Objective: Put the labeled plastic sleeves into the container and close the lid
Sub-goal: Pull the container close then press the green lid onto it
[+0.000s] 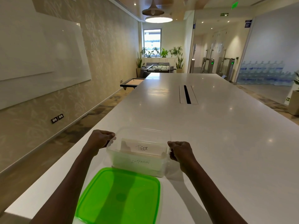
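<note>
Gripping the clear container (139,160) from both sides, the person is steadying it on the white desk (210,135). The left hand (99,139) is closing its fingers (111,136) over the rim at the container's 9 o'clock edge, and the right hand (179,151) is curling around the rim at 3 o'clock. Holding it at opposite edges is probably keeping the light plastic tub from sliding or tipping while its contents are settling.

Inside, the labeled sleeves (142,147) are standing nearly upright, leaning against the far wall; the front one is showing the handwritten word "TIGER" above the rim line. A second label is showing faintly through the frosted near wall, too blurred to read with certainty. The upright arrangement is likely keeping each label readable from above.

The green lid (119,196) is lying flat on the desk at 6 o'clock from the container, touching or almost touching its near wall, between the two forearms. Being parked that close is leaving it within easy reach for the closing step.

Judging from this layout, the loading seems finished or nearly so, and the lid is not yet on. No further sleeves are showing on the desk.
</note>
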`<control>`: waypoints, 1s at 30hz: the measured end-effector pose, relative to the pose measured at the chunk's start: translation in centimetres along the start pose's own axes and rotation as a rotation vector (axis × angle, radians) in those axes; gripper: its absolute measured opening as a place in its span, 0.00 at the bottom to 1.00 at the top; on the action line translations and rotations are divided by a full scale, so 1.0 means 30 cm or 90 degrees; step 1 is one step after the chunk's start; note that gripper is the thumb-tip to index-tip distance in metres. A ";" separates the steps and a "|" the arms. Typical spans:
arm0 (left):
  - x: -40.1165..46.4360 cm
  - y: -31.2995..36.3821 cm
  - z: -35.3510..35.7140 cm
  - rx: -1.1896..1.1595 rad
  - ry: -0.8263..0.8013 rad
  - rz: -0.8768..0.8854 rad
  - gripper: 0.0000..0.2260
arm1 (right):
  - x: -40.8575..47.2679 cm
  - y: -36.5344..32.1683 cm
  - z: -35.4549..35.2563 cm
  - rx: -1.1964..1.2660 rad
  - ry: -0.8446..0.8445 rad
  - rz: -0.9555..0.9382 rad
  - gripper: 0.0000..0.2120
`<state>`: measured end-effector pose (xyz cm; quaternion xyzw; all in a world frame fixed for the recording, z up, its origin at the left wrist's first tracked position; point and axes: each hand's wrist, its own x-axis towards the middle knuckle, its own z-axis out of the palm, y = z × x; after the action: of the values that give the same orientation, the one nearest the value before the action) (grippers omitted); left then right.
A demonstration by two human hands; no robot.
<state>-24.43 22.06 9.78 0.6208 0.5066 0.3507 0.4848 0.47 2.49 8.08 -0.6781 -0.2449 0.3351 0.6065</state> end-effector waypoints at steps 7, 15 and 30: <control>-0.013 0.001 0.022 -0.008 0.055 0.042 0.09 | -0.004 -0.022 -0.007 -0.012 -0.001 -0.004 0.14; -0.054 0.105 0.126 -0.048 0.028 0.090 0.07 | 0.013 -0.083 -0.155 -0.016 0.024 -0.026 0.17; -0.223 0.254 0.649 -0.148 -0.030 0.081 0.08 | 0.070 -0.132 -0.684 -0.014 0.161 -0.044 0.15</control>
<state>-5.81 10.65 11.93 0.5995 0.4109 0.4222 0.5418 17.57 -8.90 12.47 -0.7125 -0.1932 0.2234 0.6364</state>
